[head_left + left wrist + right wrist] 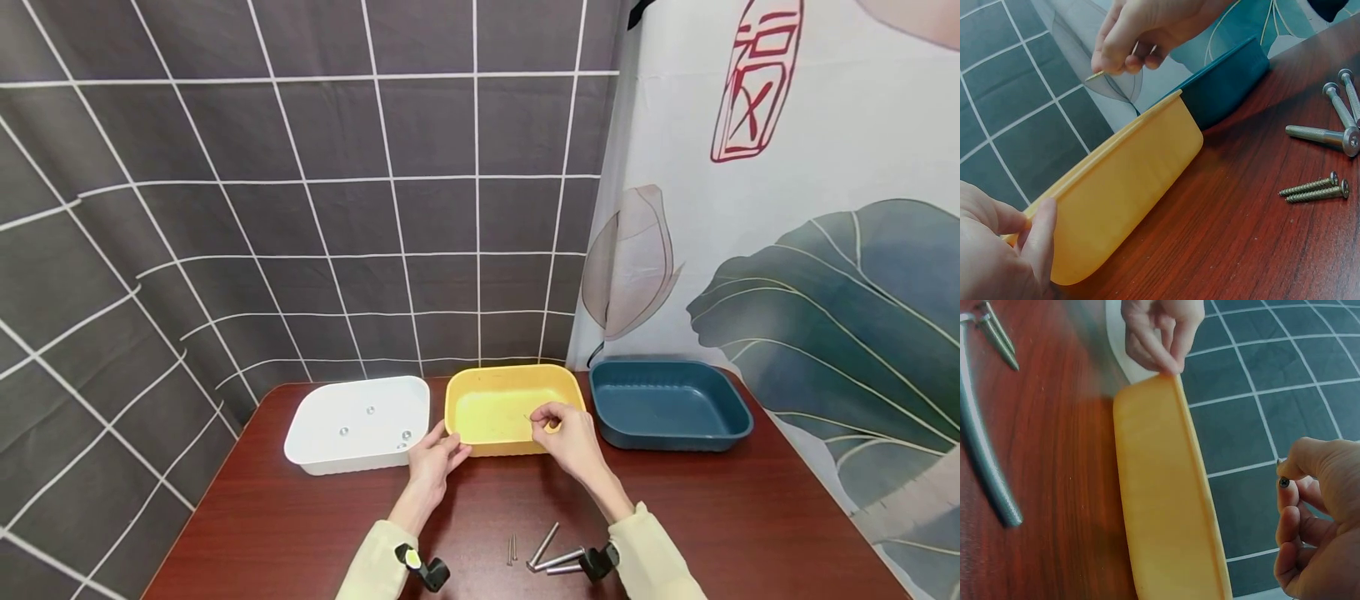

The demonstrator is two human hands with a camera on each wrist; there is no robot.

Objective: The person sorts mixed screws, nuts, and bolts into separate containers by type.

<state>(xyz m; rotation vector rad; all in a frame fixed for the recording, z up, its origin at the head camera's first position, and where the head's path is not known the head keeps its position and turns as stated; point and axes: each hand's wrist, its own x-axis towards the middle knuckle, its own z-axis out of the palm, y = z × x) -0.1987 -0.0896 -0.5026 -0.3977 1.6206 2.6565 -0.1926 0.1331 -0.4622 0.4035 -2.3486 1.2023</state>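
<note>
- My right fingers [1310,456] pinch a small screw [1095,76] over the yellow tray [1129,187].
- My left fingers [1040,237] are clamped on that tray's rim, near its left corner.
- Two gold screws [1316,195] and three thick bolts [1313,134] lie on the desk [495,492].

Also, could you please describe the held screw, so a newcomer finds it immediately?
On the dark red table, find the yellow tray, between the white tray and the blue tray. Above it, the right hand pinches a small screw. Two similar screws lie on the table near thicker bolts; only this one is held.
</note>
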